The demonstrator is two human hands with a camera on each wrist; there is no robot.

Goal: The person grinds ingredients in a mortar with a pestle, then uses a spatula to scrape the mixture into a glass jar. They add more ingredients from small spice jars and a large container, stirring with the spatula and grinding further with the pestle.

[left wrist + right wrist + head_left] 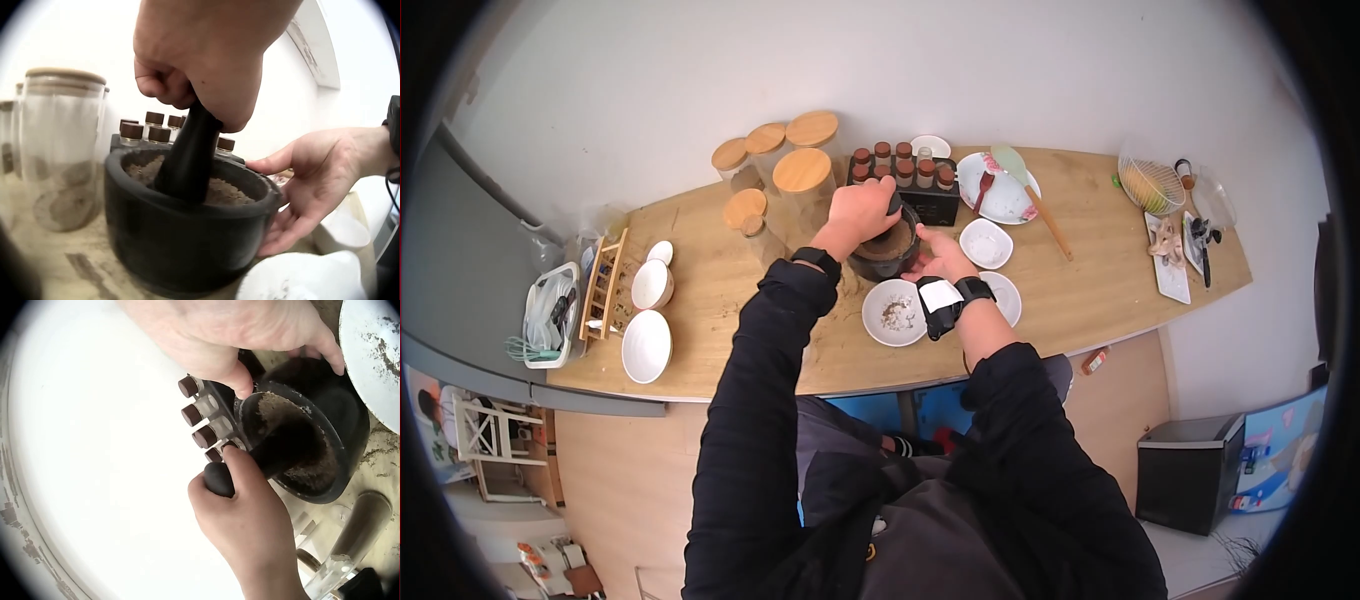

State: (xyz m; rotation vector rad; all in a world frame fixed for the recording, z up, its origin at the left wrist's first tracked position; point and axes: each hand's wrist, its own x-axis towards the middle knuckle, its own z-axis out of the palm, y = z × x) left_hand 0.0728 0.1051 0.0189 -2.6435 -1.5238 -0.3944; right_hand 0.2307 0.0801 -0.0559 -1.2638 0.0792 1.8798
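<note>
A black mortar (175, 244) holds coarse brown ground material (228, 192). My left hand (862, 212) grips the upper end of a black pestle (187, 153), whose lower end stands tilted in that material. At the mortar's right side is my right hand (945, 258), its thumb by the rim and its fairly straight fingers against the outer wall, as the left wrist view shows. Close in front of the mortar stands a white bowl (884, 327) with pale and brown bits in it. Behind the mortar is a black rack (938, 207) of small brown-capped jars.
Glass canisters (804, 172) with wooden lids stand at the back left. Near the right hand are a square white bowl (987, 246) and a floral plate (1025, 205) with a spatula across it. White bowls (646, 346) line the left side. Brown crumbs lie scattered on the tabletop (730, 330).
</note>
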